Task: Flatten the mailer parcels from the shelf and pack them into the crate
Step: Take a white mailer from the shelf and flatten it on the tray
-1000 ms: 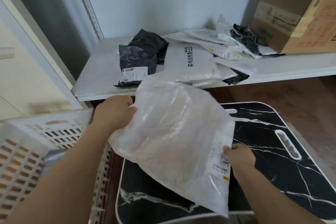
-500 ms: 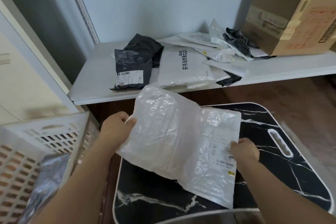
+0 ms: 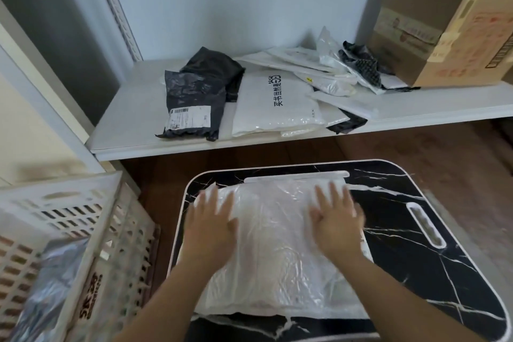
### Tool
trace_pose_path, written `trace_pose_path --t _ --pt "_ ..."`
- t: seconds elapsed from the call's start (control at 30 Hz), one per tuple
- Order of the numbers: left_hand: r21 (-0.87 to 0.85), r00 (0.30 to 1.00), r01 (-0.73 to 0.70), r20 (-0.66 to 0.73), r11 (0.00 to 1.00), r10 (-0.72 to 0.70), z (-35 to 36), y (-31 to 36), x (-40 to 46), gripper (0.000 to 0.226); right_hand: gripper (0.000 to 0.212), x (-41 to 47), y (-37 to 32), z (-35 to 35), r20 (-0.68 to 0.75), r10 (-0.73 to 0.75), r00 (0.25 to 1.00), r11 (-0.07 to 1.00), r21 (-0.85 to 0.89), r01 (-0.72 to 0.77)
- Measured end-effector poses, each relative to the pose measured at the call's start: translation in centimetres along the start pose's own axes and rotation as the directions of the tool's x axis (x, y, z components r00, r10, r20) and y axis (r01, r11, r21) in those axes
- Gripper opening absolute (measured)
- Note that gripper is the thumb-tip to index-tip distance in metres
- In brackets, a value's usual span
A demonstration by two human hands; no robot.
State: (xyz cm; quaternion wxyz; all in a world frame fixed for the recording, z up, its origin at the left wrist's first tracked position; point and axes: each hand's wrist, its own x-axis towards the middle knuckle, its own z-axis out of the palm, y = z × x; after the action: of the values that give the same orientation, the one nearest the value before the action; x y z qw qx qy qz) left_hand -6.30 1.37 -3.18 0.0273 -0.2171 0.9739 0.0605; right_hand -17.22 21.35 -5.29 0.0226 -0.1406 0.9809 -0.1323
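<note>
Spread fingers (image 3: pixel 215 204) of both hands press flat atop the clear mailer (image 3: pixel 277 253).

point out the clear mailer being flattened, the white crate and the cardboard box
clear mailer (image 3: pixel 277 253), head view, its crinkled middle between the hands
white crate (image 3: pixel 91 219), head view, its slotted right wall
cardboard box (image 3: pixel 444 33), head view, its front face

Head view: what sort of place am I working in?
Probably a home storage corner or small parcel room: a white shelf heaped with mailer parcels, a cardboard box and a slotted crate.
</note>
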Motion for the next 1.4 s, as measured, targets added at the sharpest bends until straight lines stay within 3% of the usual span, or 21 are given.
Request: trace_pose_path --t 0.1,0.2,0.33,0.5,1.0,1.13,1.27,1.4 --pt "0.018 0.988 -0.152 0.034 0.988 0.151 2.6 3.4 0.6 0.053 0.064 -0.8 -3.2 3.6 0.067 -0.324 0.944 0.945 -0.023 0.326" --pt "0.014 0.987 -0.156 0.039 0.988 0.156 6.1 4.1 1.2 0.069 0.05 -0.9 -3.6 6.3 0.083 -0.374 0.924 0.918 -0.106 0.382" --pt "-0.019 0.986 -0.162 0.025 0.987 0.163 8.9 3.4 1.2 0.054 0.053 -0.8 -2.3 8.1 0.029 -0.412 0.911 0.898 -0.155 0.412" --pt "-0.021 0.981 -0.18 -0.072 0.983 0.178 10.0 3.5 1.2 0.056 0.052 -0.8 -2.1 9.0 0.019 -0.399 0.917 0.899 -0.188 0.395" --pt "-0.062 0.991 -0.136 -0.012 0.989 0.136 9.1 3.7 1.5 0.052 0.045 0.6 -2.8 7.0 0.054 -0.36 0.931 0.925 -0.107 0.364" --pt "-0.015 0.99 -0.133 -0.047 0.991 0.132 7.0 2.9 3.6 0.047 0.048 3.1 -2.6 5.7 0.064 -0.353 0.933 0.913 -0.193 0.359" --pt "0.059 0.989 -0.137 0.059 0.989 0.133 6.5 2.4 4.9 0.055 0.056 3.4 -2.3 6.8 0.167 -0.329 0.929 0.902 -0.236 0.362" --pt "0.011 0.992 -0.078 0.095 0.997 0.077 7.7 2.2 5.5 0.06 0.056 3.6 -2.6 7.3 0.201 -0.3 0.932 0.912 -0.225 0.342"
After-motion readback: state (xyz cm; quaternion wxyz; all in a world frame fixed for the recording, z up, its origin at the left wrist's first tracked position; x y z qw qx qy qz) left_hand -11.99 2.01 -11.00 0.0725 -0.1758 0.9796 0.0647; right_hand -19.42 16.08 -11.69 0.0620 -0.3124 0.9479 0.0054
